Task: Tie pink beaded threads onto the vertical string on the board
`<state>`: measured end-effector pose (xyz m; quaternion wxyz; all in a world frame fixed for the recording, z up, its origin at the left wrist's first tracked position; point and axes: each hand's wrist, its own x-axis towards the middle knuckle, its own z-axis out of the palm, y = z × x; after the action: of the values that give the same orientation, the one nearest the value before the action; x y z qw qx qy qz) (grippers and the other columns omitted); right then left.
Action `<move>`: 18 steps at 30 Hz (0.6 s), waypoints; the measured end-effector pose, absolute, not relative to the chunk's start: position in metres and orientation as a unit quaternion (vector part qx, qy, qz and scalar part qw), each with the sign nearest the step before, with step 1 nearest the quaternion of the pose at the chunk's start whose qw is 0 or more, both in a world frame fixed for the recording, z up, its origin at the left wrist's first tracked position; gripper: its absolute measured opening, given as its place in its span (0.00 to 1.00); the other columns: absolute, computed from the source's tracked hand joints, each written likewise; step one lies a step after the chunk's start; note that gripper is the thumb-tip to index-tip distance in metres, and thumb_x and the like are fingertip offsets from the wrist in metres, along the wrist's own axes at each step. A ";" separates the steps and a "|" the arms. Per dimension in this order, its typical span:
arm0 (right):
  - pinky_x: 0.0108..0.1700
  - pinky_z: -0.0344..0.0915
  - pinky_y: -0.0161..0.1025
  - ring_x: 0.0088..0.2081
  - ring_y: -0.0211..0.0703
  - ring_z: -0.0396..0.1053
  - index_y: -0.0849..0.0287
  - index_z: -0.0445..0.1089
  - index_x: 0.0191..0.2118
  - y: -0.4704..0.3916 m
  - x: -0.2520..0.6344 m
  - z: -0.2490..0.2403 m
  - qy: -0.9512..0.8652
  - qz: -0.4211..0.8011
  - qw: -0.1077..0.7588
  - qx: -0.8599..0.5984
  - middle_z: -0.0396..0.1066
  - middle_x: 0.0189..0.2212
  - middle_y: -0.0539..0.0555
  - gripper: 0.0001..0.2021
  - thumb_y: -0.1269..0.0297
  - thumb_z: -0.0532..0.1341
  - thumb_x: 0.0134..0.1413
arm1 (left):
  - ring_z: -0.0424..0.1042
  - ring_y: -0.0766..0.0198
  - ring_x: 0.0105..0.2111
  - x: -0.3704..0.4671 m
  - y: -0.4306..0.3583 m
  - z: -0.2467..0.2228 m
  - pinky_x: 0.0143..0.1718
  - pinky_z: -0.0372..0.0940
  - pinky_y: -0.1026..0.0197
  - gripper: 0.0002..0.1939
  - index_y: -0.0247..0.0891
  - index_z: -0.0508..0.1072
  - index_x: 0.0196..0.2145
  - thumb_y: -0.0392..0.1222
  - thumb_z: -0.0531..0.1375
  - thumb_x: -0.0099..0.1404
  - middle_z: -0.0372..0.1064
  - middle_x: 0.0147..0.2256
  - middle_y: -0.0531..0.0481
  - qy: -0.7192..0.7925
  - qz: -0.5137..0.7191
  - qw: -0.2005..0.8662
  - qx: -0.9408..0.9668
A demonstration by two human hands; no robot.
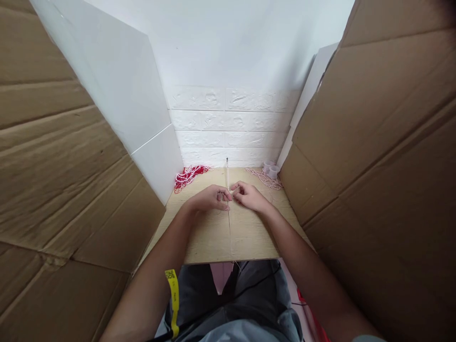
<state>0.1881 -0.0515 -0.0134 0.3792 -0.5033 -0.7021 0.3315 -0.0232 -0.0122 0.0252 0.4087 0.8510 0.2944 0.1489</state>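
Note:
A thin, light-coloured string [230, 232] runs down the middle of the wooden board from a nail [227, 159] at the far end to the near edge. Around its middle, my left hand [213, 197] is closed with bent fingers, and a fine strand shows by its fingertips. Facing it across the string, my right hand [248, 196] pinches thumb and forefinger together close to the string. The fingers partly hide the strands, so how they cross or loop there is not visible.
Red and white cords [188, 177] lie in a heap at the board's far left. Pale pink cord [265, 178] and small translucent cups [272, 171] sit at the far right. Tall cardboard walls [64, 156] flank both sides, with a white brick-pattern wall [228, 121] behind.

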 end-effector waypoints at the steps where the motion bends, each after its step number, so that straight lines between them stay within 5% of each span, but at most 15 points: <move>1: 0.34 0.60 0.33 0.30 0.37 0.65 0.60 0.69 0.48 -0.051 0.188 -0.013 -0.702 0.331 0.393 -0.494 0.70 0.30 0.48 0.18 0.68 0.57 0.48 | 0.62 0.67 0.29 -0.022 -0.013 0.026 0.31 0.57 0.65 0.21 0.36 0.80 0.39 0.49 0.70 0.49 0.69 0.29 0.53 0.292 0.148 0.411 0.851; 4: 0.36 0.61 0.34 0.32 0.37 0.65 0.60 0.69 0.48 -0.052 0.186 -0.008 -0.694 0.326 0.428 -0.478 0.70 0.33 0.49 0.19 0.67 0.57 0.48 | 0.62 0.67 0.28 -0.020 -0.017 0.029 0.30 0.56 0.65 0.19 0.35 0.80 0.38 0.52 0.69 0.53 0.70 0.28 0.52 0.292 0.160 0.427 0.841; 11: 0.30 0.58 0.34 0.25 0.37 0.64 0.60 0.69 0.45 -0.062 0.181 0.010 -0.639 0.403 0.468 -0.459 0.67 0.22 0.46 0.16 0.59 0.60 0.52 | 0.65 0.67 0.28 -0.012 -0.028 0.038 0.32 0.57 0.64 0.18 0.33 0.77 0.33 0.54 0.67 0.56 0.72 0.28 0.51 0.323 0.268 0.482 0.769; 18: 0.32 0.61 0.35 0.28 0.39 0.67 0.57 0.68 0.50 -0.066 0.178 0.011 -0.662 0.407 0.457 -0.434 0.69 0.25 0.46 0.27 0.52 0.71 0.46 | 0.62 0.68 0.26 -0.007 -0.025 0.032 0.29 0.56 0.65 0.19 0.33 0.75 0.32 0.53 0.70 0.51 0.66 0.24 0.54 0.344 0.307 0.481 0.746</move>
<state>0.1783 -0.0659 0.0113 0.4566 -0.4336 -0.6620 0.4066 -0.0068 -0.0252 0.0317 0.4812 0.7458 0.3438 0.3067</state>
